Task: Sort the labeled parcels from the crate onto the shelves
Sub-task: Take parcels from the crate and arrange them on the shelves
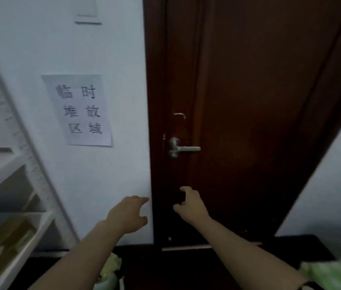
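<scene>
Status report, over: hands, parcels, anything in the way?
Left hand, right hand both empty, fingers loose. Brown parcels on shelf, far left. Door straight ahead.

White shelves hold brown parcels — lower tier, at left.

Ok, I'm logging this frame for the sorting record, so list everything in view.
door: one, dark brown, centre to right
door handle: one, silver, door's left edge
paper sign: one, white with black characters, wall left of door
wall plate: one, white, top of wall
shelf unit: one, white, left edge
parcels: count unclear, yellow-brown, lower shelf
green bundle: blurred, bottom right
yellow-green item: blurred, bottom centre
left hand: empty, before the wall
right hand: empty, below the handle
</scene>
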`<state>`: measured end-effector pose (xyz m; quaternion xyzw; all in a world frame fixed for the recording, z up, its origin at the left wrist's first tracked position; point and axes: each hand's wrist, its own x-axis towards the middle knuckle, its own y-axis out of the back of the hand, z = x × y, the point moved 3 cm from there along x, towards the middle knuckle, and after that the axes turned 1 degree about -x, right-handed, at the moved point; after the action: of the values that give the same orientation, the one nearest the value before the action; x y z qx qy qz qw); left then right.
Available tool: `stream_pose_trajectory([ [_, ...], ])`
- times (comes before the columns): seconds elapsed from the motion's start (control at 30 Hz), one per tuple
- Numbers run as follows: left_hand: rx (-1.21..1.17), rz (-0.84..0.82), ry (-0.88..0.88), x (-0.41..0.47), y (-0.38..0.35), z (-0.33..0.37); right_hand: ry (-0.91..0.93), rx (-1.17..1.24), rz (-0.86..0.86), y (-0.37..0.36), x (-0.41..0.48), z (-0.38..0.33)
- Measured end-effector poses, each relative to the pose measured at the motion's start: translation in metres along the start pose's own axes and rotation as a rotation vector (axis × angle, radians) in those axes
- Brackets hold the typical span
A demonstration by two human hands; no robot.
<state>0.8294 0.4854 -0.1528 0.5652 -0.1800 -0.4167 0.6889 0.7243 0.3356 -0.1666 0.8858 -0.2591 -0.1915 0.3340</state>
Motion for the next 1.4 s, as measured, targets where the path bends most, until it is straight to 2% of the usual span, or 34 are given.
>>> stream_pose_trajectory([
  [0.17,-0.003,-0.115,-0.246,0.018,-0.039,0.118,-0.204,0.1,0.175,0.07,-0.07,0.095],
  [0.4,0.096,-0.21,-0.51,0.012,-0.093,0.304,-0.455,0.098,0.451,0.174,-0.183,0.224],
  [0.73,0.182,-0.302,-0.824,-0.041,-0.203,0.585,-0.701,0.069,0.598,0.312,-0.374,0.415],
  [0.97,0.253,-0.368,-0.905,-0.058,-0.279,0.718,-0.811,0.114,0.706,0.377,-0.466,0.524],
  [1.23,0.104,-0.397,-0.945,-0.031,-0.351,0.863,-0.93,0.226,0.84,0.439,-0.485,0.63],
  [1.4,0.124,-0.497,-0.988,-0.005,-0.423,0.951,-1.0,0.22,0.941,0.498,-0.484,0.691],
])
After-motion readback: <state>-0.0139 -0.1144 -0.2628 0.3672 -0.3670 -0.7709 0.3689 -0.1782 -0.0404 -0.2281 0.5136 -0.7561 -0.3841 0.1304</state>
